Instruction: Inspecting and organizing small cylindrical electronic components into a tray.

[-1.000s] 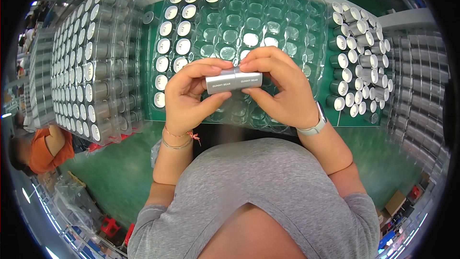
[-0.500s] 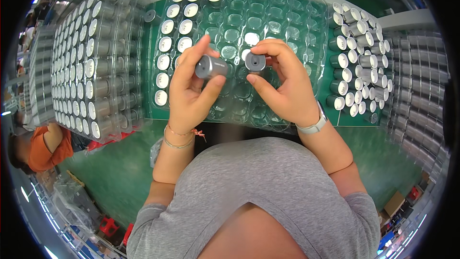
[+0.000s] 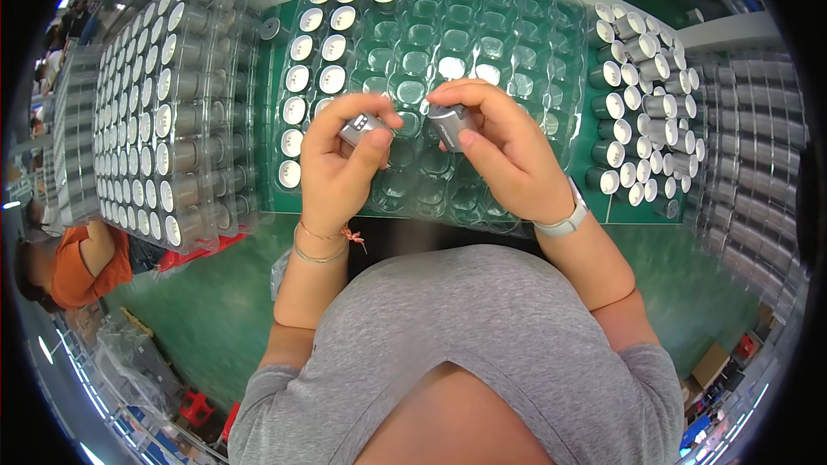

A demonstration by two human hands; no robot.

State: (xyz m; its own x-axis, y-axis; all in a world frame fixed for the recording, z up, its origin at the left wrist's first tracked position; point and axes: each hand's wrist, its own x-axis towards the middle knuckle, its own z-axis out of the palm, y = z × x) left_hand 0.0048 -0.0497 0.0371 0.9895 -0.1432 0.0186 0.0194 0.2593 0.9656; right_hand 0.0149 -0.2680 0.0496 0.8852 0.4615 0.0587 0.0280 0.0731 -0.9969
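Between the thumb and fingers of my left hand (image 3: 338, 168) is a short grey cylinder (image 3: 362, 127), tilted, with small white marks showing on its upper side. My right hand (image 3: 521, 164) grips a second grey cylinder (image 3: 451, 129), also tilted, its printed side turned up. The two cylinders are apart, above a clear plastic tray (image 3: 551, 116) of rounded pockets. White-topped cylinders (image 3: 301, 48) fill the tray's left columns, and a few sit at its top. Many pockets in the middle and right hold nothing. My hands hide part of the tray's lower middle.
At the left stand stacked clear trays (image 3: 185, 86) full of white-ended grey cylinders. Loose cylinders (image 3: 659, 106) lie grouped on the green table (image 3: 593, 185) at the right, beside another stack of filled trays (image 3: 745, 164). A person in an orange top (image 3: 79, 267) is at the far left.
Both cylinders have been turned in my fingers: their dark round ends faced me before, and now their sides show. My fingers have curled further over them.
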